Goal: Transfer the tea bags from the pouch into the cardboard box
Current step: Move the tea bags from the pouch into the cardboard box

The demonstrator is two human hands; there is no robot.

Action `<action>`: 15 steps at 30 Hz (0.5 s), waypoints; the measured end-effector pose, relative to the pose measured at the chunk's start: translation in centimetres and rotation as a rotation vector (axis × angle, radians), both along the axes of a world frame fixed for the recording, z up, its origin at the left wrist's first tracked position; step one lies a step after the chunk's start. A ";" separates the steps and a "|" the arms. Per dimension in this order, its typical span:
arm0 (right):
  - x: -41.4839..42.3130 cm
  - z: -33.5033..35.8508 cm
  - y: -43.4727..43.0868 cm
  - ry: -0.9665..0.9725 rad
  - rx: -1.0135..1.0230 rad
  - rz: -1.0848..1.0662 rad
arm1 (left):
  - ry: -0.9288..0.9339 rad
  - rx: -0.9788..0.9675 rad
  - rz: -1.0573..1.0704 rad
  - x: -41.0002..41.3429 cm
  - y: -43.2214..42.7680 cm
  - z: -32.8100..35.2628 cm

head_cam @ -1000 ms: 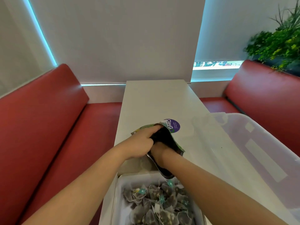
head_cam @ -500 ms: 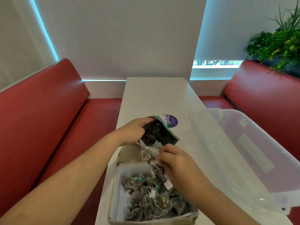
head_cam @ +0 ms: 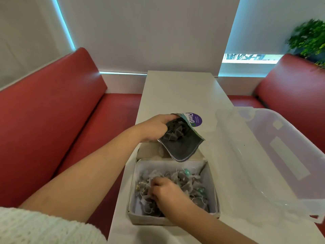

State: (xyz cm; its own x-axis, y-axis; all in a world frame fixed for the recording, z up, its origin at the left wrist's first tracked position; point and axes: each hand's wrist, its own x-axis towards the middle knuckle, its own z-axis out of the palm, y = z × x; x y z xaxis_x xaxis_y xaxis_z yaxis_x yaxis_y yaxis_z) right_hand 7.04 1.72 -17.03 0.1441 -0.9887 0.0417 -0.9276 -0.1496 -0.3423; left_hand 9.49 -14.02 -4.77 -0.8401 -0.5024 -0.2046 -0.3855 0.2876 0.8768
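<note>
Left hand [head_cam: 154, 128]: clamped on the far left edge of the pouch's mouth, fingers curled over the rim, holding it off the bench.
Pouch [head_cam: 182, 147]: tilted, its open mouth turned toward the camera and hanging over the far edge of the box; dark inside, with a green-and-white printed outer face showing along its upper right edge.
Tea bags in the pouch [head_cam: 175, 132]: a small cluster of dark pyramid-shaped bags sits deep inside, just beside the left fingers.
Right hand [head_cam: 168, 192]: down inside the box, palm down, fingers bent into the pile; whether they are pinched on any one bag I cannot tell, since the fingertips are buried.
Tea bags in the box [head_cam: 191, 184]: a loose heap of grey mesh bags with strings and small teal tags, lying all round the right hand, mostly to its far and right sides.
Box [head_cam: 213, 189]: pale cardboard, open at the top, white lining, resting on the near part of the bench below the pouch; its flap lies folded back on the far side.
Hands to each other: well apart, left one raised and farther off, right one low and near.
Bench [head_cam: 177, 90]: long, white, running away from the camera between red seats [head_cam: 52, 120].
Clear plastic tub [head_cam: 281, 155]: on the right side of the bench, just beside the box.
Purple round sticker [head_cam: 197, 119]: on the bench surface behind the pouch, partly hidden by it.
</note>
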 end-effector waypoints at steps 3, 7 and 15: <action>-0.5 1.1 0.0 0.012 0.095 0.034 | 0.005 -0.016 -0.009 0.1 -0.1 -0.1; -2.0 3.4 1.1 -0.015 -0.057 0.021 | 0.013 -0.034 -0.014 0.3 -0.1 -0.1; -6.2 6.3 -0.6 -0.030 -0.350 -0.236 | 0.001 -0.427 -0.033 0.4 -0.5 -0.5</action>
